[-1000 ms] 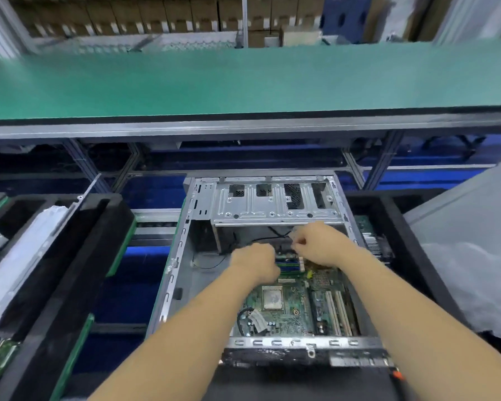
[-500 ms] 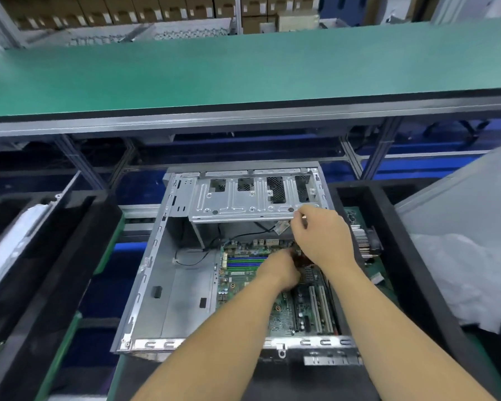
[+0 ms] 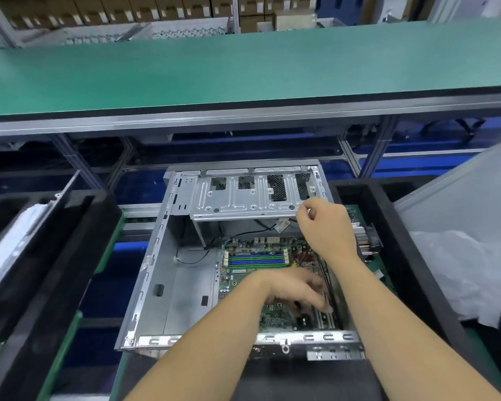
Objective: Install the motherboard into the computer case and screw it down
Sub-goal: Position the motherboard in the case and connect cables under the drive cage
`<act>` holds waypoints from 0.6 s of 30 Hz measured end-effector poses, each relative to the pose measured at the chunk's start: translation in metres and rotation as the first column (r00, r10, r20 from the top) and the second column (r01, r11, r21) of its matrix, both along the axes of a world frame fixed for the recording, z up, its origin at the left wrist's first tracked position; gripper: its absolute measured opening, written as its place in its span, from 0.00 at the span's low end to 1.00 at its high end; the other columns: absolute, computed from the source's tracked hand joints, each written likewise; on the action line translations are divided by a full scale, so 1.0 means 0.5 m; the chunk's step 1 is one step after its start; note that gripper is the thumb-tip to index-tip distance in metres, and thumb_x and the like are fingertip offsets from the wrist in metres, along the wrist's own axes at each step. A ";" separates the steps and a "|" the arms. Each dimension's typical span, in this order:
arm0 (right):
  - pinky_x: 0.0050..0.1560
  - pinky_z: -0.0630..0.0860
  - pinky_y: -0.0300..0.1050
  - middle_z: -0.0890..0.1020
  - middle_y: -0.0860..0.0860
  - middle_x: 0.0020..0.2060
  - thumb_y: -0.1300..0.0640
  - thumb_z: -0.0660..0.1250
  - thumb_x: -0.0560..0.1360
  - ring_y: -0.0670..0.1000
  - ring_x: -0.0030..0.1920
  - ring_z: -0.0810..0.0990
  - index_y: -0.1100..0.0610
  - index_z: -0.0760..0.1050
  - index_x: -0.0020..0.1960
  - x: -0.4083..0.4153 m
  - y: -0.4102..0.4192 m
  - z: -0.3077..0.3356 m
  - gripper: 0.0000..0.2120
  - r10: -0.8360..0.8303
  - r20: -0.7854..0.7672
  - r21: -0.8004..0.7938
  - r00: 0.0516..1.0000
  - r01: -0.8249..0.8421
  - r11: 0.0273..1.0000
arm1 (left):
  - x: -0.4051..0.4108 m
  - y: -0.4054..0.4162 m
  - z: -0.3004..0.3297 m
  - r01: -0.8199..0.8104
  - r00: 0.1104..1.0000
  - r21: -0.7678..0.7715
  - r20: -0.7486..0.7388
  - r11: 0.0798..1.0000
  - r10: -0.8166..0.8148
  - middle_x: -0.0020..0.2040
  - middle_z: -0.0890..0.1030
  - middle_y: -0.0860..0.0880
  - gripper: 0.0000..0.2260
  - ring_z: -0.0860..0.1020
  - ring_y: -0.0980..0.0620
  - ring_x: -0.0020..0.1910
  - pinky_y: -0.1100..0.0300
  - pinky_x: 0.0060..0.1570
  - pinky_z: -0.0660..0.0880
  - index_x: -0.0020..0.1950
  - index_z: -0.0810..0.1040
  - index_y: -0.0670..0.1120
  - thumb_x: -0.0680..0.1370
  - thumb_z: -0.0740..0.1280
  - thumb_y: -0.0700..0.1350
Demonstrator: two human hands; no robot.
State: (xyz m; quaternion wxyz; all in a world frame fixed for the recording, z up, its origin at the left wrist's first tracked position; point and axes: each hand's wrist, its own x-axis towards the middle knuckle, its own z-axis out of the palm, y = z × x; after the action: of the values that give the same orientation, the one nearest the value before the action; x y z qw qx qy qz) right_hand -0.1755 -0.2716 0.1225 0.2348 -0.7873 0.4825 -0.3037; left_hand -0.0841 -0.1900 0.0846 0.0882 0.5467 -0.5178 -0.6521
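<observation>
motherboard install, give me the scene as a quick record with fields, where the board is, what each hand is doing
motherboard: lying inside the computer case, on its right side
left hand: fingers spread and extended, over the board's near right part
right hand: fingers curled, raised by the drive cage edge; whether it holds anything cannot be told
screwdriver: none in view
foam trays: black, flanking the case

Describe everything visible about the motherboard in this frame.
The motherboard is a green circuit board lying flat inside the open metal case, in its right half. Blue and green memory slots run across its far part, with small connectors behind them and long card slots near the right edge. The left hand reaches over its near right part, fingers spread downward; actual contact is unclear. The right hand is above its far right corner.
</observation>
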 end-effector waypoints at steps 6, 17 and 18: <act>0.35 0.75 0.50 0.73 0.45 0.26 0.53 0.63 0.80 0.48 0.28 0.70 0.51 0.77 0.39 -0.003 -0.004 0.003 0.11 -0.039 0.072 0.048 0.997 0.036 0.998 | 0.018 -0.012 -0.016 -0.149 0.989 -0.043 -0.029 0.988 0.148 0.44 0.84 0.45 0.07 0.83 0.52 0.41 0.61 0.46 0.81 0.51 0.80 0.40 0.81 0.67 0.44; 0.35 0.77 0.52 0.75 0.45 0.27 0.52 0.63 0.81 0.48 0.28 0.72 0.52 0.78 0.41 -0.005 -0.005 -0.001 0.12 -0.023 0.075 0.038 0.997 0.020 0.999 | 0.045 -0.002 -0.055 -0.276 0.846 -0.355 0.351 0.893 0.401 0.34 0.78 0.45 0.19 0.75 0.47 0.31 0.54 0.34 0.71 0.44 0.74 0.42 0.79 0.68 0.59; 0.35 0.77 0.51 0.75 0.45 0.27 0.52 0.63 0.81 0.49 0.28 0.72 0.52 0.78 0.40 -0.005 -0.005 -0.002 0.12 -0.021 0.069 0.032 0.997 0.019 0.999 | 0.045 -0.003 -0.053 -0.214 0.787 -0.404 0.468 0.889 0.402 0.32 0.74 0.46 0.22 0.72 0.48 0.30 0.55 0.33 0.68 0.40 0.72 0.43 0.77 0.68 0.62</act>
State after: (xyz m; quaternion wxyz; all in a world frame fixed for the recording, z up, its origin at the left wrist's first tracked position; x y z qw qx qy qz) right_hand -0.1778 -0.2740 0.1215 0.2608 -0.7676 0.4865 -0.3257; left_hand -0.0617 -0.1914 0.0579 0.1356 0.7630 -0.5250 -0.3517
